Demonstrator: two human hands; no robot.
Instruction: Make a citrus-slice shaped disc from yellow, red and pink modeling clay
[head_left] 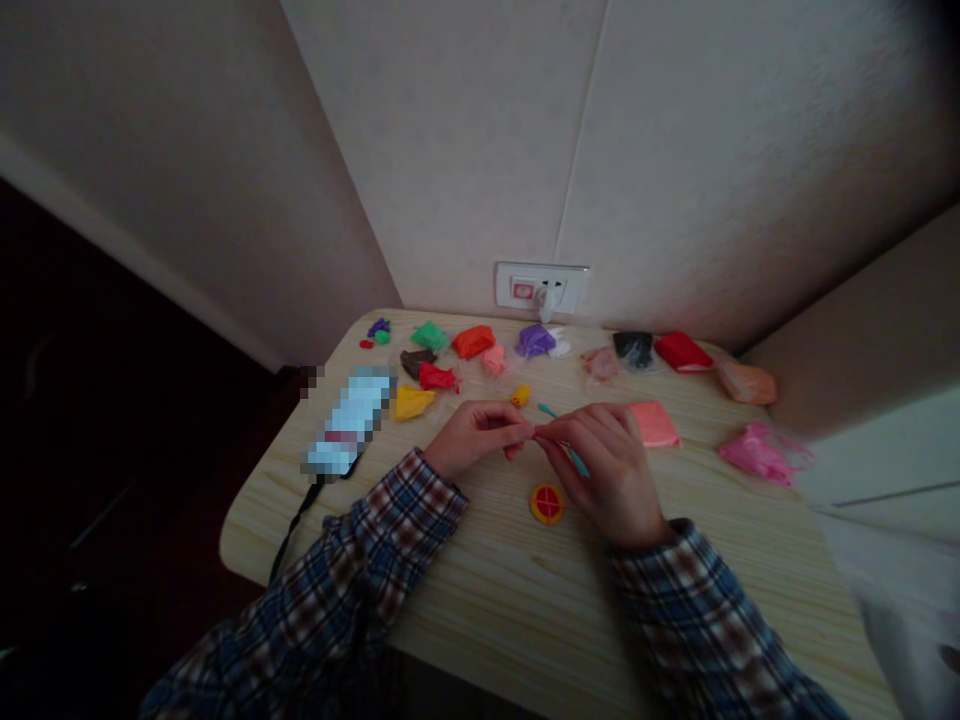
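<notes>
My left hand (484,437) and my right hand (604,465) meet over the middle of the table, thumbs and fingertips pinched together. Whatever lies between the fingertips is too small to make out. A teal modelling tool (548,410) passes behind my right hand; I cannot tell whether it is held or lies on the table. Just below the fingers rests a flat round clay disc (547,504), red with a yellow rim and thin pale crossing lines. Beyond my fingertips sits a small yellow clay piece (520,396).
Bags of coloured clay line the back, among them orange (473,342), purple (534,341) and red (683,351). A coral slab (655,424) and a pink bag (759,453) lie right. A phone (350,420) with a strap lies left. A wall socket (541,289) holds a plug.
</notes>
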